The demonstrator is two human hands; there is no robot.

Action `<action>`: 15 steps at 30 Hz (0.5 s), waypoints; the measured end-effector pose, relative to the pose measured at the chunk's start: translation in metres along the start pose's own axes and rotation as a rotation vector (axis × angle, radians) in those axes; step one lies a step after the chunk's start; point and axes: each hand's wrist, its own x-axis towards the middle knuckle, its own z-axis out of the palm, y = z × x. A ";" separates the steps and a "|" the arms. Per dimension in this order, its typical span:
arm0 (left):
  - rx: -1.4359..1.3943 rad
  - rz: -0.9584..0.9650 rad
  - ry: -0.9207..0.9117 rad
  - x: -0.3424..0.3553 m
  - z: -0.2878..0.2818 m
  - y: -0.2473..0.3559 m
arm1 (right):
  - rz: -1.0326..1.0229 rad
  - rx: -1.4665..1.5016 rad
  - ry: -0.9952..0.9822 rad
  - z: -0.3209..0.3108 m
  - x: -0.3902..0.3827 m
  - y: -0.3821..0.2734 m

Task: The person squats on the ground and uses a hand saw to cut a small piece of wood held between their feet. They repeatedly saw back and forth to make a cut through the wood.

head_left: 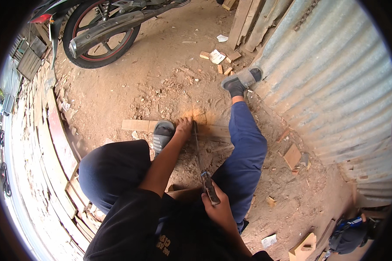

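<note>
Head view: right hand (216, 204) clenched round the handle of a saw (199, 158), low toward 6 o'clock, blade running up toward 12 and meeting a wooden board (137, 125) that lies near centre, 9 to 3. Left hand (184, 126) set on the board just on the blade's 9 o'clock side, can't tell if fingers grip it; left foot (164, 130) in a sandal on the board, further toward 9. Motorbike (104, 35) between 10 and 11, wood scraps (233, 57) at 1, corrugated metal wall (335, 78) at 2.
</note>
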 end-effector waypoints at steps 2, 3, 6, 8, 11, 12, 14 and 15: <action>0.011 -0.043 -0.021 0.002 -0.004 0.005 | -0.004 -0.007 0.004 -0.001 0.002 0.003; -0.011 -0.068 -0.071 0.004 -0.014 0.012 | 0.043 -0.006 0.005 -0.005 0.002 0.001; -0.053 -0.059 -0.036 0.010 -0.002 -0.001 | -0.005 -0.023 0.041 -0.006 -0.017 0.003; -0.074 -0.081 0.025 0.009 0.005 -0.003 | -0.028 -0.029 0.067 -0.008 -0.036 0.003; -0.070 -0.044 0.072 0.003 0.003 0.005 | -0.012 -0.012 0.070 -0.014 -0.044 0.002; -0.046 -0.033 0.094 0.005 0.002 0.003 | -0.044 0.010 0.064 -0.011 -0.031 0.003; -0.104 0.031 -0.021 0.008 -0.011 0.004 | -0.012 0.007 0.049 -0.008 -0.012 0.003; -0.125 0.048 -0.072 0.010 -0.015 -0.005 | 0.027 -0.006 0.029 -0.002 0.000 -0.001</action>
